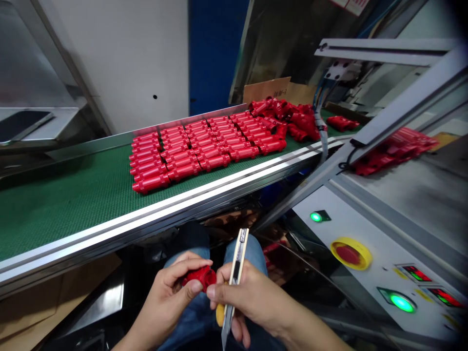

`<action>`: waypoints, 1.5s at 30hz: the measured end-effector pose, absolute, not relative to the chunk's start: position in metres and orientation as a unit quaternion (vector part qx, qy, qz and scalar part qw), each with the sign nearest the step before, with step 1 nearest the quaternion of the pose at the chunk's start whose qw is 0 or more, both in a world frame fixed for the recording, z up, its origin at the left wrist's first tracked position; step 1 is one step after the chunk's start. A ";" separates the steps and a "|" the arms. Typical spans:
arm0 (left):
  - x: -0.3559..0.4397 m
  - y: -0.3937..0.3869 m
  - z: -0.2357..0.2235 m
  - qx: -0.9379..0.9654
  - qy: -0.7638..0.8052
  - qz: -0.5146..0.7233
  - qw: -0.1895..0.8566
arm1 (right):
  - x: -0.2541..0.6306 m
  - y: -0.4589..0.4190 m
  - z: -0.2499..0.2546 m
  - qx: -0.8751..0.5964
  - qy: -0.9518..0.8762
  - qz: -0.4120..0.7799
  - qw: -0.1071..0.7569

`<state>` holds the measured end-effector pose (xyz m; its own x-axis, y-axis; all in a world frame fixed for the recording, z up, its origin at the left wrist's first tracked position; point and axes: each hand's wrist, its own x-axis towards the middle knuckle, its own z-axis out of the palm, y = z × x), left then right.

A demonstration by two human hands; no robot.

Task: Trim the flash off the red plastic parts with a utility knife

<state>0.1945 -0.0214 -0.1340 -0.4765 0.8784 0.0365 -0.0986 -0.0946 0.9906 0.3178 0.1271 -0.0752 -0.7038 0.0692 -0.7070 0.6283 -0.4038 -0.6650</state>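
Note:
My left hand (170, 292) is closed around a red plastic part (200, 278), held over my lap at the bottom centre. My right hand (248, 297) grips a utility knife (236, 273) with a pale body and yellow end; its tip points up and away, and the thumb rests against the red part. Above them runs a green conveyor belt (73, 195) carrying neat rows of the same red plastic parts (197, 146), with a loose heap of red parts (292, 119) at its far right end.
A machine control panel (383, 253) stands at the right with a red emergency stop button on a yellow ring (349, 253) and green lit buttons (401, 302). More red parts (395, 148) lie behind the machine's guard frame. A cardboard box (270, 90) sits behind the belt.

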 end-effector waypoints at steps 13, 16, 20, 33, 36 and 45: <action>0.200 -0.021 -0.128 0.310 0.573 0.649 0.392 | 0.338 0.133 -0.053 0.111 0.883 -0.451 -0.074; 0.200 -0.020 -0.123 0.329 0.594 0.634 0.371 | 0.336 0.133 -0.050 0.086 0.905 -0.410 -0.079; 0.202 -0.020 -0.122 0.337 0.608 0.622 0.361 | 0.333 0.131 -0.053 0.069 0.927 -0.364 -0.062; 0.212 -0.023 -0.120 0.118 0.482 0.738 0.458 | 0.354 0.143 -0.062 0.274 0.747 -0.580 -0.176; 0.213 -0.019 -0.121 0.119 0.471 0.754 0.441 | 0.358 0.134 -0.069 0.262 0.700 -0.640 -0.180; 0.217 -0.012 -0.123 0.114 0.434 0.796 0.407 | 0.349 0.110 -0.100 0.242 0.593 -0.730 -0.238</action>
<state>0.2170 -0.0118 -0.1229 -0.6435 0.7459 -0.1721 -0.5481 -0.2920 0.7838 0.3488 0.1096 -0.1001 -0.7696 0.6345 -0.0714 -0.0595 -0.1827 -0.9814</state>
